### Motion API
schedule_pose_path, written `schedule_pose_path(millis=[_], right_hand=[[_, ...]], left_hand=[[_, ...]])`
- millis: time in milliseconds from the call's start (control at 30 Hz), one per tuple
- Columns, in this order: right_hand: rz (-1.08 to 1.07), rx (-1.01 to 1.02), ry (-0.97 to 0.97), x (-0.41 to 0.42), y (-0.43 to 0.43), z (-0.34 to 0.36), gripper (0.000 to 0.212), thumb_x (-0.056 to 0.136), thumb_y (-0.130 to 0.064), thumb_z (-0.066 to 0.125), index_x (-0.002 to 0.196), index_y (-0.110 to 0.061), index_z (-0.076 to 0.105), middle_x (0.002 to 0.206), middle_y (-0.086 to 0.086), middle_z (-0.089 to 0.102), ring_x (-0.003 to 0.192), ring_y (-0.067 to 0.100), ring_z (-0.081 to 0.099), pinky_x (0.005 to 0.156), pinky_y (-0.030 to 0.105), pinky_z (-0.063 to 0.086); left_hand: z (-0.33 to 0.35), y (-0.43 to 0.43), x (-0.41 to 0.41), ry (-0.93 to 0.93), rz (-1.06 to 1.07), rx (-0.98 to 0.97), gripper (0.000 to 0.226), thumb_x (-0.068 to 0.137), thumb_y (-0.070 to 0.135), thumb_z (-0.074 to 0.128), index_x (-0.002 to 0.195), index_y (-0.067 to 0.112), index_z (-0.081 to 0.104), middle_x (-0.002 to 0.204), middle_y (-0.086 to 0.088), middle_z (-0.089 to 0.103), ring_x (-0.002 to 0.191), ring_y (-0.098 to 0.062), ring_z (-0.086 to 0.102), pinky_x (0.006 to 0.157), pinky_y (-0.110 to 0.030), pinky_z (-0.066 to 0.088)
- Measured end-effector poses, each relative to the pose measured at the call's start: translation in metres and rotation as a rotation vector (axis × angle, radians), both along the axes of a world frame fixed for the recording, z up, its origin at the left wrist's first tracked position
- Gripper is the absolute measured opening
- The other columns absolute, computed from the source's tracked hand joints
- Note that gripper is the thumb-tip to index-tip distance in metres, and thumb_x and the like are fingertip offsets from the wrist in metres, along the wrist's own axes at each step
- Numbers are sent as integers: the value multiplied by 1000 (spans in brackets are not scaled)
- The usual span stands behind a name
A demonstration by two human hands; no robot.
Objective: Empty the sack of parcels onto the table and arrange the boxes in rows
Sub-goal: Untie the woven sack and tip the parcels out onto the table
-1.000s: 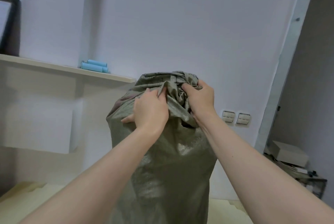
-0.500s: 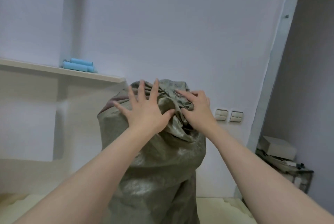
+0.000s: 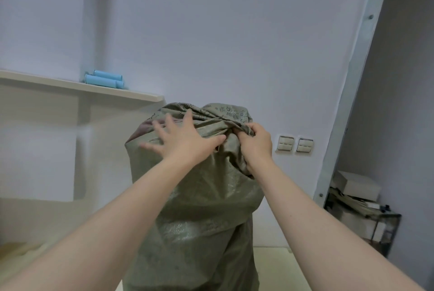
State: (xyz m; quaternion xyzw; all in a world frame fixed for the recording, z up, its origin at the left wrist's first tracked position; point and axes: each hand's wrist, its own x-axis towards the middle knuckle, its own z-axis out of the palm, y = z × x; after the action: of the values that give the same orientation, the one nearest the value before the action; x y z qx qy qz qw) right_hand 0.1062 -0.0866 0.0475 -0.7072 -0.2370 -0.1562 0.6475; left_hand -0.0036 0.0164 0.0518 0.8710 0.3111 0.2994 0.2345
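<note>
Head view: sack (image 3: 192, 196) stands upright on bench (image 3: 277, 265), full, bulging. Your left hand (image 3: 185, 142) spread flat on top; right hand (image 3: 256, 142) pinches bunched neck. Woven cloth soft, slick, probably heavy: grip gathered neck, not sides.

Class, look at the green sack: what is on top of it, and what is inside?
On the green sack: left hand spread flat, right hand bunching the gathered fabric. Its contents are covered by the fabric, so none can be seen.
</note>
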Motion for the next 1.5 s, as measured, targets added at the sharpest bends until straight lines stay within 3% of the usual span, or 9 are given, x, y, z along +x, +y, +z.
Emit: schedule_pose_path(millis=[167,367,567,833,1000,1067,1200,1333,1500], right_hand=[[174,213,-161,-19,17,30,13,78,-16,68,76,-29,66,83,1,71,83,22,67,86,48,56],[171,368,-425,-25,22,80,16,84,-11,67,79,-25,62,77,-7,65,77,12,61,78,37,54],[51,-201,-241,17,5,26,7,87,-18,65,89,-23,62,81,-6,62,76,13,58,66,20,45],[233,-245,-238,26,-38,12,11,82,-31,72,89,-32,64,89,-8,68,89,14,64,87,40,53],[199,-320,-108,37,-64,0,78,69,-67,75,136,-53,37,129,-4,59,123,14,54,104,39,45],[163,-391,-23,43,-74,-6,99,53,-85,71,139,-60,30,147,-4,43,136,22,41,110,49,40],[440,-110,308,40,-86,0,127,55,-74,74,151,-49,-6,153,-8,33,131,26,46,86,63,51],[468,-184,90,33,-86,21,105,64,-61,79,150,-46,21,137,-13,53,120,15,59,94,43,55],[326,-162,-42,34,-87,17,20,85,-32,76,102,-24,70,93,-4,74,87,12,70,73,28,56]], left_hand=[[6,-11,-8,-409,-97,-263,47,97,59,39,136,37,55,161,6,25,151,-33,-2,113,-69,3],[37,-4,-1,-874,-219,5,32,97,51,46,119,42,67,151,17,41,150,-27,13,114,-69,2],[-18,17,18,-369,-165,-125,37,92,65,40,110,46,66,117,7,68,122,-30,54,110,-68,21],[5,24,30,-46,-205,210,132,53,89,59,144,49,-28,162,7,-21,147,-29,-25,108,-74,-10],[7,0,40,-20,-326,188,74,82,79,40,148,49,25,154,9,37,146,-22,27,111,-71,-7],[8,-12,45,-76,-279,190,38,92,67,37,108,45,64,133,8,54,135,-22,42,112,-70,4],[13,-44,50,-190,-317,101,38,98,52,40,76,27,57,94,1,68,111,-28,59,111,-53,29],[16,-68,58,-359,-295,-115,35,98,45,48,125,24,47,115,-2,64,109,-26,58,94,-41,45],[11,-70,62,-461,-323,-128,52,92,44,58,131,16,37,125,-9,56,114,-30,56,96,-43,45]])
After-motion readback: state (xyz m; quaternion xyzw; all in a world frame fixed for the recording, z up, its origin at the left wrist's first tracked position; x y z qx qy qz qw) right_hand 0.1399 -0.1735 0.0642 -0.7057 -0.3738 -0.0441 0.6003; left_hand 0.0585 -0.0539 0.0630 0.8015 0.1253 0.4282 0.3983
